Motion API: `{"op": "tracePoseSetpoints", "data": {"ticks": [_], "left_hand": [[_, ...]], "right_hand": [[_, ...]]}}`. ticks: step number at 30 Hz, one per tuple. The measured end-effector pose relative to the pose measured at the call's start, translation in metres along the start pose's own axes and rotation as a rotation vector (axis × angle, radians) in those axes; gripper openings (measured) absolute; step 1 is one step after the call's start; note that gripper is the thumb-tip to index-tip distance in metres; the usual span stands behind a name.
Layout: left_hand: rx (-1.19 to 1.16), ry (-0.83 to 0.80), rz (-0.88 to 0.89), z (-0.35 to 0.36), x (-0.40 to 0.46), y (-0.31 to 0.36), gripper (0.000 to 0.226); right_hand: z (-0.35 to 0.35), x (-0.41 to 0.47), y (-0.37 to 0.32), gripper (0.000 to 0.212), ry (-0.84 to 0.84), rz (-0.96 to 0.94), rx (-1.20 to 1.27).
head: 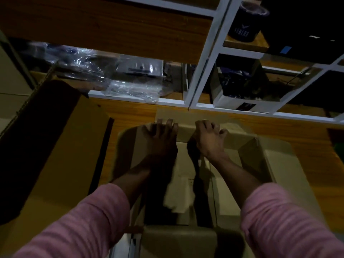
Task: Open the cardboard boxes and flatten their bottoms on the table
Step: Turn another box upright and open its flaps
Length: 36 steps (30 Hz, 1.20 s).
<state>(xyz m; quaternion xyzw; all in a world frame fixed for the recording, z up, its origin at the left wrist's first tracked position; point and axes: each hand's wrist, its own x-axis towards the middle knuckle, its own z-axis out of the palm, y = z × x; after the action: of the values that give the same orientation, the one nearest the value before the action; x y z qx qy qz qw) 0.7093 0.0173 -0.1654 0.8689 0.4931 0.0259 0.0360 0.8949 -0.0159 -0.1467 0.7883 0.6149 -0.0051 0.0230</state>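
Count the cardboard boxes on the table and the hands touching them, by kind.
Cardboard boxes: 2, the open box under the hands and the larger box at left.
Hands: 2, left hand and right hand, both on the open box's far flap.
Total: 4

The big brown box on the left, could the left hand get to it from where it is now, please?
Probably yes: the left hand lies flat on the open box, holding nothing, with only bare table before the big box.
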Motion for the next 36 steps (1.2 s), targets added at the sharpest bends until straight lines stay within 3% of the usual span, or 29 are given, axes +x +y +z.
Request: {"op": "tracePoseSetpoints", "data": {"ticks": [5, 10, 18, 23, 29, 33, 36], "left_hand": [[-0.006, -0.011, -0.010, -0.006, -0.002, 0.003, 0.081], [-0.059, -0.003, -0.036, -0.009, -0.014, 0.002, 0.073], [-0.045, -0.124, -0.007, -0.018, -0.103, 0.038, 0.048], [-0.109, -0.025, -0.079, -0.018, -0.189, 0.065, 0.044], [-0.106, 0.133, -0.247, -0.001, -0.281, 0.075, 0.071], [-0.185, -0.007, -0.300, 0.002, -0.310, 0.076, 0.099], [-0.285, -0.085, -0.202, 0.006, -0.304, 0.069, 0.114]], "right_hand": [[-0.004, 0.010, -0.004, 0.039, -0.004, 0.016, -0.129], [-0.018, -0.022, 0.000, 0.054, -0.009, 0.001, 0.021], [0.000, -0.154, 0.036, 0.033, -0.076, -0.033, 0.285], [0.007, -0.254, 0.070, 0.053, -0.039, 0.070, 0.327], [0.015, -0.340, 0.096, 0.057, 0.140, 0.269, 0.233], [0.024, -0.367, 0.114, 0.076, -0.011, 0.325, 0.221], [0.029, -0.362, 0.127, 0.095, -0.113, 0.231, 0.424]]}}
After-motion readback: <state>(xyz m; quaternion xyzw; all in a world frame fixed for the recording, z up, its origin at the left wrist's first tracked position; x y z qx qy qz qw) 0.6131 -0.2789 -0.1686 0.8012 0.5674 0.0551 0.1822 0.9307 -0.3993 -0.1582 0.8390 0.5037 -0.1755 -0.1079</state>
